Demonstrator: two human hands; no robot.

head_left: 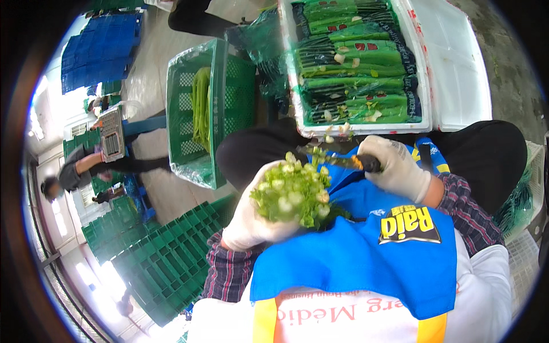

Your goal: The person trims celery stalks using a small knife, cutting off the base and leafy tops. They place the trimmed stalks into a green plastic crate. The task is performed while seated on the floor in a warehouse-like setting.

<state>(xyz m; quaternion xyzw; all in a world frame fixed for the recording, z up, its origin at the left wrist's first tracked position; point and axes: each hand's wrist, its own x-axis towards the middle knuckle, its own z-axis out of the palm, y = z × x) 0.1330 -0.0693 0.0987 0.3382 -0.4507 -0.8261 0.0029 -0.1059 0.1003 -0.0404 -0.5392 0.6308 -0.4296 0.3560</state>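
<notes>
My left hand (250, 220), in a white knit glove, is closed around a bunch of green vegetable stalks (290, 197); the pale cut ends point up toward me. My right hand (397, 170), also gloved, grips a knife (343, 162) with a dark handle and some orange near the blade. The blade reaches left to the edge of the bunch, with green bits beside it. Small pale trimmings (337, 130) lie at the near edge of a white foam box (426, 106). Most of the bunch's length is hidden below my left hand.
The foam box holds bagged green vegetables (354, 68), with its white lid (463, 63) to the right. Left of it stands a green crate (178, 137) with long stalks inside. Green crates (171, 263) lie at the left, near a person (74, 166) by a scale (112, 134).
</notes>
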